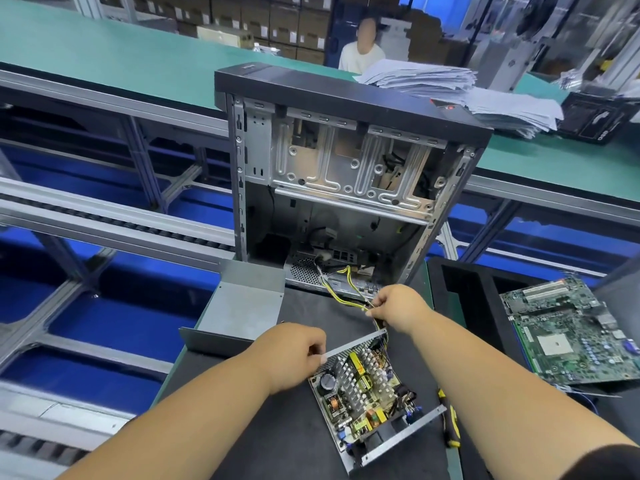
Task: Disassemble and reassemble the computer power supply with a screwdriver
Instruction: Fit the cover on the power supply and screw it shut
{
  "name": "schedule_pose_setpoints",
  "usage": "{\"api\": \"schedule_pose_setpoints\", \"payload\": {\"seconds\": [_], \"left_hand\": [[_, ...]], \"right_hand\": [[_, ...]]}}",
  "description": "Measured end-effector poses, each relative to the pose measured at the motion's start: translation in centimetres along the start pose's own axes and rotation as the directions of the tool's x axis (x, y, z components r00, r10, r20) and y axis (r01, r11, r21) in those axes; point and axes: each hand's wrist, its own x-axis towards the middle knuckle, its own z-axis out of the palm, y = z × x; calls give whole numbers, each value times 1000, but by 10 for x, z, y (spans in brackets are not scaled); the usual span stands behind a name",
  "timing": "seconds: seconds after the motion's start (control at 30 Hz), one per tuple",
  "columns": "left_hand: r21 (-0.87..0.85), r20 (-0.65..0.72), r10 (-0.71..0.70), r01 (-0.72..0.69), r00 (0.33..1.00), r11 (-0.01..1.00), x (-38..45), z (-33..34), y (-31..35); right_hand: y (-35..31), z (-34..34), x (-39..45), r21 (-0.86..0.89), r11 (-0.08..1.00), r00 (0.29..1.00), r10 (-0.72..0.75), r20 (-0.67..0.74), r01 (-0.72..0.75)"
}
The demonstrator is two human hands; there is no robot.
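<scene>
- Fingers (313, 355) of the left hand (294, 355) pinch the perforated rear wall of the opened power supply (370, 393), at its 10 o'clock corner; thumb and forefinger close on the metal edge.
- At 10 o'clock from that hand, the grey metal cover (239, 306) of the supply lies on the dark mat (287, 441) of the worktop, open side up, at the left edge of the mat.
- The power supply rests low on the mat, tilted, with its circuit board, finned heat sinks, a black capacitor and yellow coils all exposed.
- Directly at 12 o'clock from it stands the computer case (346, 168), upright with its side panel off, bare metal bays showing inside.
- A bundle of yellow and black wires (346, 285) runs from the bottom of the case down to the supply's 1 o'clock corner.
- The right hand (394, 306) grips this bundle just above the supply, fingers curled round the wires.
- A yellow and black screwdriver (450, 424) lies on the mat at 3 o'clock of the supply, partly hidden by the right forearm.
- Farther toward 3 o'clock, a green motherboard (571, 334) sits on a black foam tray (464, 282).
- Up at 1 o'clock, a stack of papers (450, 84) rests on the green conveyor bench (104, 53) behind the case, and a seated person (360, 53) in white is beyond it.
</scene>
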Motion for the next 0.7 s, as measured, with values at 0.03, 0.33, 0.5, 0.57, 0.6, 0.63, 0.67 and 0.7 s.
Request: {"api": "schedule_pose_setpoints", "payload": {"seconds": [0.03,0.33,0.5,0.57,0.6,0.63,0.67,0.7], "left_hand": [[15,-2,10,-10,1000,1000,-1,-1,-1],[167,-60,-131,139,990,976,-34,-55,-58],[221,-41,-214,218,976,951,-45,-63,-76],[234,-66,-212,221,975,947,-47,-62,-80],[242,-83,-205,220,975,945,-48,-63,-81],[250,-107,-195,217,975,944,-50,-63,-82],[253,-143,-182,214,973,944,-52,-65,-83],[249,-188,-164,209,968,946,-55,-68,-85]], "right_hand": [[-3,1,1,-3,1000,1000,6,6,-6],[-16,12,-12,-108,989,992,95,-79,-104],[-23,23,-13,0,995,984,101,-149,-102],[-28,26,-11,6,997,985,83,-153,-83],[-31,28,-10,6,997,984,80,-158,-80],[-34,29,-10,13,997,983,79,-164,-78],[-37,31,-8,22,997,983,77,-167,-75],[-40,32,-7,29,997,983,75,-170,-71]]}}
